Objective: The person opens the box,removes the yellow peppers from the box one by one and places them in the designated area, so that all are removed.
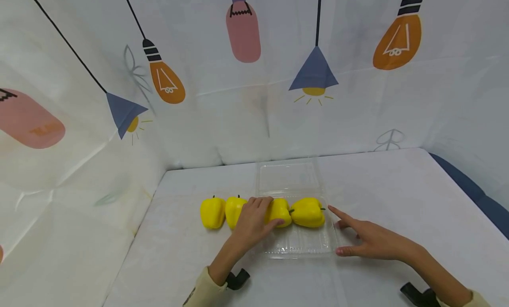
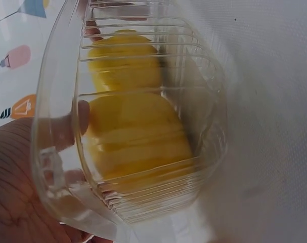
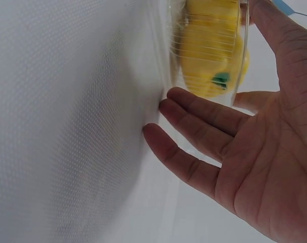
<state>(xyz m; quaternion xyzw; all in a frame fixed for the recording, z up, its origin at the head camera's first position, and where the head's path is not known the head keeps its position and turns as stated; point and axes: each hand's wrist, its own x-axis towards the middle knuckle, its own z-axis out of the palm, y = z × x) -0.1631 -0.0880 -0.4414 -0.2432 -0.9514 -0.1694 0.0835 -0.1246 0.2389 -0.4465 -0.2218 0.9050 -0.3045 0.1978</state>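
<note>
A clear plastic clamshell container (image 1: pixel 296 249) lies on the table with its lid (image 1: pixel 288 176) folded back. Two yellow bell peppers are inside it, side by side along the back half. My left hand (image 1: pixel 251 225) reaches over the container's left side and grips the left yellow bell pepper (image 1: pixel 279 210), its thumb at the front. Through the ribbed wall in the left wrist view, the thumb meets the yellow pepper (image 2: pixel 138 136). The right yellow bell pepper (image 1: pixel 308 213) lies on its side, stem to the right. Beside the container's right edge, my right hand (image 1: pixel 371 240) has its fingers spread, holding nothing.
Two more yellow bell peppers stand left of the container: one (image 1: pixel 212 213) in full view, another (image 1: pixel 233 210) partly behind my left hand. The table (image 1: pixel 397 187) has a white cover. A patterned curtain (image 1: pixel 222 121) hangs along its back and left.
</note>
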